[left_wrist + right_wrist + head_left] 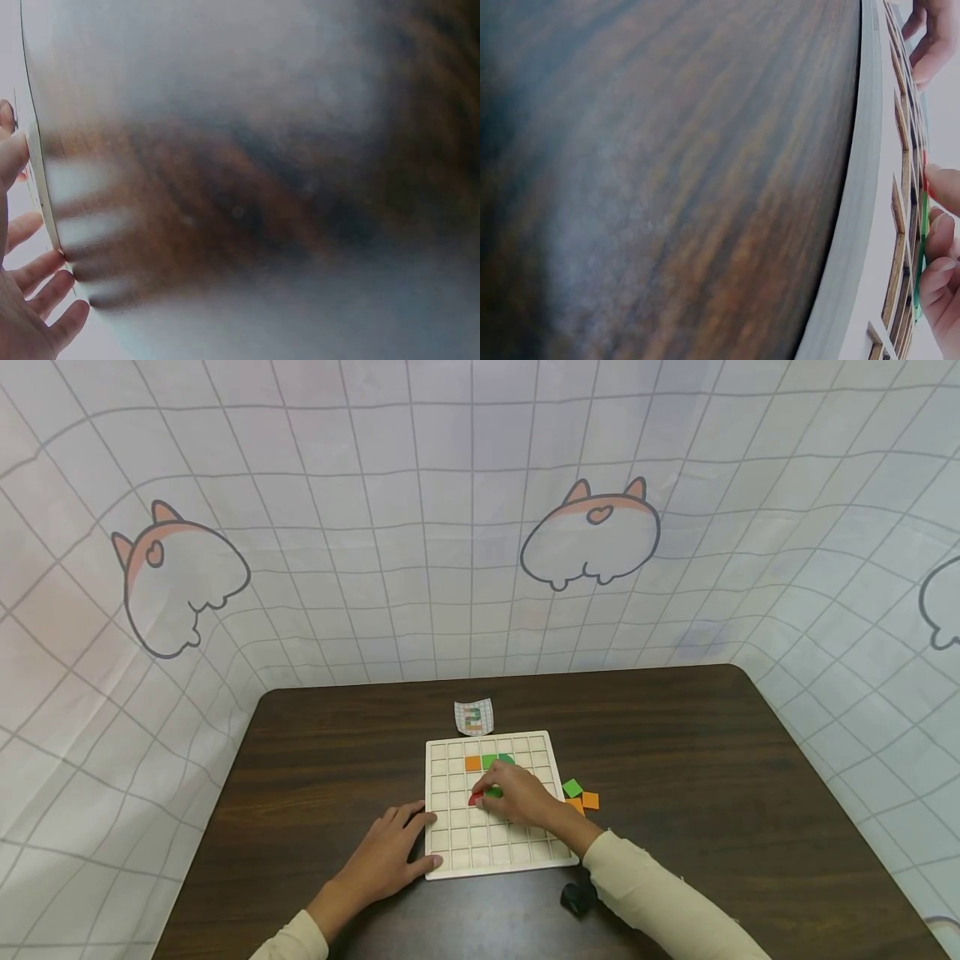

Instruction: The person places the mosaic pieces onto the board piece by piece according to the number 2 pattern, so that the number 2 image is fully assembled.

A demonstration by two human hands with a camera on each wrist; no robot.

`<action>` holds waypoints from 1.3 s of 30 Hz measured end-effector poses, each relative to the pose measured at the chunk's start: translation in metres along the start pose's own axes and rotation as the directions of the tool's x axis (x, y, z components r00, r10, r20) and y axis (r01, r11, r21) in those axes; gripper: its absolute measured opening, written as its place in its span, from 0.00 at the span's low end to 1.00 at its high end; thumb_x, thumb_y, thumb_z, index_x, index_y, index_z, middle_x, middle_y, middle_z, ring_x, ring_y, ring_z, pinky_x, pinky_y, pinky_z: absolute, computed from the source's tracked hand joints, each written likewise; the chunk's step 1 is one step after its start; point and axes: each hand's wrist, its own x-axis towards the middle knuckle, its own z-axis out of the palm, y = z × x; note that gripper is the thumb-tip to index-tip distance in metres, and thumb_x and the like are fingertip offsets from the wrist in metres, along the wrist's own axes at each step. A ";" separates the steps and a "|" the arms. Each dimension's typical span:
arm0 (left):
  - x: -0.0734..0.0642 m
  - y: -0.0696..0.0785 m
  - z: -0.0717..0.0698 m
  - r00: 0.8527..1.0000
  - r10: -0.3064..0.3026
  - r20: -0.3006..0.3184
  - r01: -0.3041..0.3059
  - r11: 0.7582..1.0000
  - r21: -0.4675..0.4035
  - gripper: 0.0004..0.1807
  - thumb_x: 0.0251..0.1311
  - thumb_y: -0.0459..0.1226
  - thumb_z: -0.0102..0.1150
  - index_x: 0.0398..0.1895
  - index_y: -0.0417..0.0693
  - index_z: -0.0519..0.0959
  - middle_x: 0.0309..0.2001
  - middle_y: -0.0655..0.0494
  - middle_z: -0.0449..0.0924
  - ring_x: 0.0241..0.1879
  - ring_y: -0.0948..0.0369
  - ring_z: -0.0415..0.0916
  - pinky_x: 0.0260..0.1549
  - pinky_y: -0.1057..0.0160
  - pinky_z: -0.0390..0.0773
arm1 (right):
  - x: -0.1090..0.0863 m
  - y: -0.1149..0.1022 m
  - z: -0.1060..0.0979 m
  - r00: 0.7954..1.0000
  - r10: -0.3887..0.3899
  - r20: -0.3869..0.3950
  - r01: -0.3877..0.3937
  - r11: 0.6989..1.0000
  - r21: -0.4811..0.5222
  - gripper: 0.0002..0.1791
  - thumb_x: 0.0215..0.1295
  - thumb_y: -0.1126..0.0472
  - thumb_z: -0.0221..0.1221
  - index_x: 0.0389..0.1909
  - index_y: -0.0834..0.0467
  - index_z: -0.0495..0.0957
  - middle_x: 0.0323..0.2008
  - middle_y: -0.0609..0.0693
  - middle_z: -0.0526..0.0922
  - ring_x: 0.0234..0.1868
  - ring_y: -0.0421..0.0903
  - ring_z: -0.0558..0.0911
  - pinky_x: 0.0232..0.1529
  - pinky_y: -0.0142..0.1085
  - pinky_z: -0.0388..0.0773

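Note:
A cream grid board (480,858) lies on the dark table. Over its middle, my right hand (521,795) pinches a small red piece (474,799) between thumb and fingertips, low at the grid. Beside the red piece a green piece (493,792) shows partly under the fingers. An orange square (472,763), a green square (490,761) and a darker green rounded piece (507,758) sit in a row farther up. My left hand (384,853) rests with spread fingers at the board's left edge, thumb on the near corner. In the left wrist view its fingertips (56,259) touch the edge.
Right of the board lie a loose green square (573,787), an orange square (591,801) and another orange piece (575,805) partly behind my wrist. A small printed card (474,717) lies beyond the board. Near my right sleeve is a small black object (576,899).

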 end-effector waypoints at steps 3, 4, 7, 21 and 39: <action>0.000 0.000 -0.001 1.000 0.006 -0.005 -0.006 1.000 -0.004 0.35 0.62 0.59 0.63 0.66 0.51 0.73 0.69 0.46 0.69 0.65 0.48 0.68 0.61 0.42 0.70 | 0.000 0.000 -0.001 1.000 -0.013 -0.006 0.013 1.000 -0.006 0.09 0.67 0.57 0.65 0.45 0.53 0.88 0.42 0.45 0.83 0.44 0.43 0.80 0.45 0.37 0.77; -0.001 0.000 -0.001 1.000 0.008 -0.006 -0.008 1.000 -0.006 0.35 0.62 0.59 0.63 0.66 0.51 0.73 0.69 0.46 0.69 0.65 0.48 0.69 0.61 0.42 0.70 | 0.001 0.000 -0.001 1.000 -0.016 -0.008 0.016 1.000 -0.008 0.09 0.67 0.57 0.65 0.45 0.53 0.88 0.42 0.45 0.83 0.44 0.43 0.80 0.44 0.37 0.77; -0.001 0.000 -0.001 1.000 0.009 -0.007 -0.009 1.000 -0.007 0.35 0.62 0.59 0.63 0.66 0.51 0.74 0.69 0.46 0.69 0.65 0.48 0.69 0.61 0.42 0.70 | 0.001 -0.001 -0.001 1.000 -0.014 -0.006 0.014 1.000 -0.011 0.09 0.67 0.57 0.65 0.45 0.52 0.88 0.42 0.45 0.83 0.45 0.42 0.80 0.45 0.37 0.77; -0.001 -0.003 0.002 0.999 0.025 -0.023 -0.026 0.999 -0.022 0.34 0.63 0.58 0.63 0.67 0.50 0.73 0.70 0.46 0.68 0.65 0.47 0.68 0.60 0.42 0.70 | 0.001 -0.002 0.000 1.000 -0.003 -0.017 0.003 1.000 -0.004 0.10 0.66 0.58 0.66 0.46 0.53 0.87 0.43 0.47 0.82 0.45 0.45 0.80 0.44 0.40 0.77; 0.000 -0.002 0.001 1.000 -0.008 0.003 0.008 1.000 -0.010 0.35 0.62 0.58 0.64 0.67 0.51 0.73 0.70 0.47 0.68 0.65 0.48 0.68 0.62 0.43 0.69 | -0.027 0.027 -0.028 0.994 0.040 -0.100 -0.033 0.997 0.067 0.18 0.67 0.57 0.65 0.56 0.58 0.80 0.40 0.46 0.82 0.26 0.35 0.70 0.33 0.33 0.71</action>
